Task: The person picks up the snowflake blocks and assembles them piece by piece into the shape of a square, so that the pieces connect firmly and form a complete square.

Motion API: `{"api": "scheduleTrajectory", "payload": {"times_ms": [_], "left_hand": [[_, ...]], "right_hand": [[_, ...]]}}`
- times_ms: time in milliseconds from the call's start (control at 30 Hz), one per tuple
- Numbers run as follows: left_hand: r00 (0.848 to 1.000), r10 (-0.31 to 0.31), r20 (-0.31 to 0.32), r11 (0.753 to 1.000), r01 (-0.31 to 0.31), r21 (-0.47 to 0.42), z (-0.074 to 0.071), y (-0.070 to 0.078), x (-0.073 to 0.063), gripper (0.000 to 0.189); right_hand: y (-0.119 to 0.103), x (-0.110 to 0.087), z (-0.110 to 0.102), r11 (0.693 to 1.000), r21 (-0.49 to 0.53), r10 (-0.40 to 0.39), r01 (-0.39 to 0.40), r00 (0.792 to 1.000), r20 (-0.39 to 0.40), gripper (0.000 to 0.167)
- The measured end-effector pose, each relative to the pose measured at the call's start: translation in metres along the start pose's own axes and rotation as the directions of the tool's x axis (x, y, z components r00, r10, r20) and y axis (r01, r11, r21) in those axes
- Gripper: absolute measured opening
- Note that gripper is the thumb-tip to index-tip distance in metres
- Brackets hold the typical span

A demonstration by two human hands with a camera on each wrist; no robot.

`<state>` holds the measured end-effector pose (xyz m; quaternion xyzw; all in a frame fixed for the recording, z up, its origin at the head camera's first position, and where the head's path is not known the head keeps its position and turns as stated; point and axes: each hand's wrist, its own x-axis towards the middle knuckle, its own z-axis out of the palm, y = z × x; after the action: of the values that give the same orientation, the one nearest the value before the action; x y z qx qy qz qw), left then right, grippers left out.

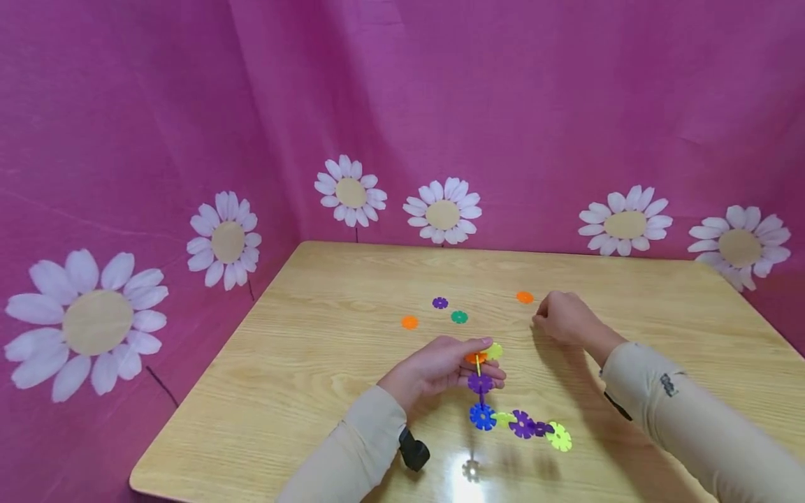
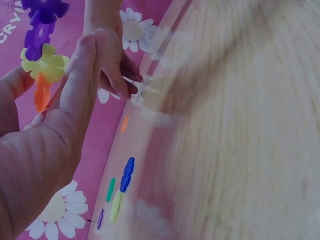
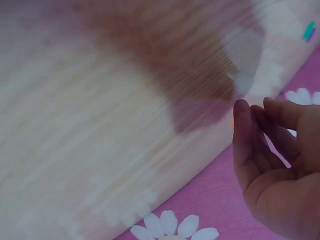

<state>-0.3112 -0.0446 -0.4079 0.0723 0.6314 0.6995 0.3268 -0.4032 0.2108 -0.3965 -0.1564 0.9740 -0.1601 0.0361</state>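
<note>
My left hand (image 1: 443, 370) holds one end of a chain of snowflake discs, with an orange disc (image 2: 42, 93) and a yellow disc (image 2: 46, 63) between thumb and fingers. From there the chain runs down through a purple disc (image 1: 480, 383) to a blue disc (image 1: 483, 417), then sideways to a yellow-green disc (image 1: 559, 436). My right hand (image 1: 569, 318) is low over the table's right side, near a loose orange disc (image 1: 525, 297). Its fingers (image 3: 242, 130) are loosely bent, with a gap before the thumb and nothing visible held.
Loose purple (image 1: 440, 302), green (image 1: 460, 317) and orange discs (image 1: 410, 322) lie on the wooden table (image 1: 302, 391). In the left wrist view, a blue disc (image 2: 127, 174) and a yellow disc (image 2: 115, 206) show beside them. A pink daisy-print curtain (image 1: 528, 112) stands behind.
</note>
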Motion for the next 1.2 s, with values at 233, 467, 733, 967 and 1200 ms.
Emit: {"api": "scheduleTrajectory", "payload": {"times_ms": [233,467,733,967,1200], "left_hand": [[1.0,-0.005,0.02,1.0,0.005,0.011,0.0,0.005,0.001,0.055],[1.0,-0.022,0.018,1.0,0.022,0.02,0.0,0.004,0.006,0.055],[0.999,-0.046,-0.008,0.999,0.046,-0.023,-0.007,-0.001,0.006,0.053],[0.999,-0.041,-0.017,0.998,0.04,-0.051,-0.004,-0.004,0.007,0.052],[0.999,-0.02,-0.034,0.998,0.018,-0.059,-0.004,-0.004,0.005,0.052]], "right_hand": [[0.008,0.032,0.005,0.994,-0.109,-0.034,0.029,0.999,-0.036,0.028],[0.013,0.053,0.007,0.997,-0.079,-0.017,0.014,0.999,-0.035,0.036],[0.021,0.059,0.008,0.995,0.051,0.08,-0.082,0.996,0.039,0.04],[0.021,0.044,0.0,0.937,0.3,0.176,-0.176,0.984,0.025,0.032],[0.018,0.031,0.001,0.898,0.407,0.186,-0.165,0.983,-0.011,0.027]]}}
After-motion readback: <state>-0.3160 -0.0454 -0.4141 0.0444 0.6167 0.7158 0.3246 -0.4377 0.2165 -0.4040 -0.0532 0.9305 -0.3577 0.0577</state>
